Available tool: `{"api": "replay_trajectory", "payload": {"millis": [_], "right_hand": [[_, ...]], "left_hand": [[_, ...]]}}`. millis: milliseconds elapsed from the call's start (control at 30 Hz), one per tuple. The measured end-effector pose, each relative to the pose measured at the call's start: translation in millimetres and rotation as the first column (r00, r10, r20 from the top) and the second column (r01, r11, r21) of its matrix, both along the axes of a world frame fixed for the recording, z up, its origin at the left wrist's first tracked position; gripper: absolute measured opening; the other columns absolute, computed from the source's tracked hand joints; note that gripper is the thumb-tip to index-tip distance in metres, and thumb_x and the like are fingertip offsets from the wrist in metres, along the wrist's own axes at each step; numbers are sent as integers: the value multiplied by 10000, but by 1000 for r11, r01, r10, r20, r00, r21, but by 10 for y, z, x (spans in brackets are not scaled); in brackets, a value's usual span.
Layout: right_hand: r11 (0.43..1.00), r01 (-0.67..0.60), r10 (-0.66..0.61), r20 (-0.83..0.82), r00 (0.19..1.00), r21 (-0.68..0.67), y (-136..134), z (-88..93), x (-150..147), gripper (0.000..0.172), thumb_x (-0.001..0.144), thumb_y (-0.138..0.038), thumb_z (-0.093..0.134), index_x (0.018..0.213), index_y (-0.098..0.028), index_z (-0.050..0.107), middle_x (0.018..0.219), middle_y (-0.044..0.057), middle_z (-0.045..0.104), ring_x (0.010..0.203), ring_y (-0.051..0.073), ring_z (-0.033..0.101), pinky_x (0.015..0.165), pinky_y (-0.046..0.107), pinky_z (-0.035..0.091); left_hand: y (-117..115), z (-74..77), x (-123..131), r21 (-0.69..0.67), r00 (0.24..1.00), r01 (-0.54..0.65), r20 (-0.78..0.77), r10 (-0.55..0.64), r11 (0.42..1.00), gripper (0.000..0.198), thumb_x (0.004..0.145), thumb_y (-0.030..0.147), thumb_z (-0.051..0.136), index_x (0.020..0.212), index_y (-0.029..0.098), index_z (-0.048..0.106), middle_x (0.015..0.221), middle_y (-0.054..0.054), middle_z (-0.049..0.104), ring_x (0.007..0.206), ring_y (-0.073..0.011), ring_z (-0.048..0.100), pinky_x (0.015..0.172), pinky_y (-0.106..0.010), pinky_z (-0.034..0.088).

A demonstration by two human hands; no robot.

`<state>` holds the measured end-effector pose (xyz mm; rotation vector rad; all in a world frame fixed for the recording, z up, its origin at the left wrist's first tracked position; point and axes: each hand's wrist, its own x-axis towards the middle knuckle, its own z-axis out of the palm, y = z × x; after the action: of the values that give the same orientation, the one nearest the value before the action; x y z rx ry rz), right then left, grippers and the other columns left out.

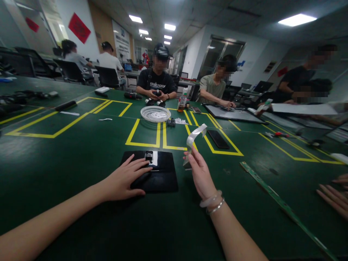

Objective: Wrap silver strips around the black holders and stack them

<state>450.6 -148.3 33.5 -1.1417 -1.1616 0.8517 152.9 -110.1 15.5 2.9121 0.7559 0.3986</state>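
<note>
Pinching the curved silvery strip [193, 136] by its lower end, my right hand [199, 167] was clamped on it. Just left, toward the near edge of the table [81, 163], the black panel [163, 180] lay long axis sideways beneath my spread left hand [123, 179].

Rectangular panel lights [297, 20] lit a grey ceiling [203, 11]. White walls [257, 54] flanked the office, one bearing a tilted red paper square [79, 28]. A metal-framed doorway [220, 56] broke the wall at right. Black office chairs [71, 72] stood beyond a broad green worktable [81, 163], its top marked off with yellow tape outlines [143, 145].
</note>
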Motion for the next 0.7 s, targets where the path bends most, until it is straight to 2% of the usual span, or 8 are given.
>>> {"api": "replay_trajectory", "payload": {"millis": [67,133,233,333,400,467,567,700], "right_hand": [[991,-71,38,266,963,113,-13,2,-1,442,941,-446,555,1368,-330,554,1180,55,621,1088,220,586,1010,452,460],[974,-166,62,520,852,156,-43,30,-7,408,980,-383,496,1383,-340,539,1187,67,590,1135,225,551,1035,461,425],[964,-255,100,788,607,74,-106,75,-27,422,1001,-278,447,1406,-385,500,1182,63,580,1168,228,528,1072,509,358],[941,-333,186,914,360,-60,-155,65,-55,459,990,-212,456,1395,-424,498,1180,49,583,1160,220,532,1115,577,259],[921,-367,228,942,246,-127,-168,34,-74,458,977,-196,475,1366,-430,528,1174,47,586,1148,218,537,1116,598,236],[918,-367,235,954,188,-154,-172,6,-91,439,968,-193,489,1334,-422,565,1167,52,590,1154,223,534,1109,601,242],[931,-337,206,963,171,-140,-177,-2,-114,419,961,-190,495,1304,-409,596,1188,59,593,1181,232,522,1111,605,240],[939,-326,172,971,168,-110,-194,19,-139,360,957,-224,514,1247,-397,638,1265,60,583,1257,255,485,1117,621,224]], "left_hand": [[-27,38,13,83,1000,-1,-4,1,997,770,879,449,759,1509,227,375,1532,-114,273,1403,-349,263,1187,-602,79],[-68,85,11,191,999,22,36,-29,981,706,872,418,756,1462,196,438,1515,-119,309,1388,-351,293,1194,-582,104],[-142,137,-33,399,968,104,170,-184,911,412,944,332,663,1314,175,571,1381,-101,495,1290,-296,451,1206,-480,194],[-184,150,-81,568,925,130,226,-305,813,215,1010,221,531,1193,183,638,1232,-62,605,1159,-227,564,1174,-395,284],[-171,146,-84,557,937,137,196,-290,819,196,1011,201,513,1147,184,653,1183,-54,627,1105,-229,588,1122,-410,343],[-132,135,-61,462,959,154,144,-245,874,160,990,225,556,1096,174,664,1124,-57,642,1044,-246,604,1043,-431,402],[-65,102,-14,307,978,172,63,-200,936,126,935,254,646,1019,166,679,1030,-51,655,941,-243,617,937,-414,451],[-34,60,8,210,983,176,11,-183,962,115,911,215,675,1015,169,689,1003,-45,657,864,-216,618,846,-355,474]]}}
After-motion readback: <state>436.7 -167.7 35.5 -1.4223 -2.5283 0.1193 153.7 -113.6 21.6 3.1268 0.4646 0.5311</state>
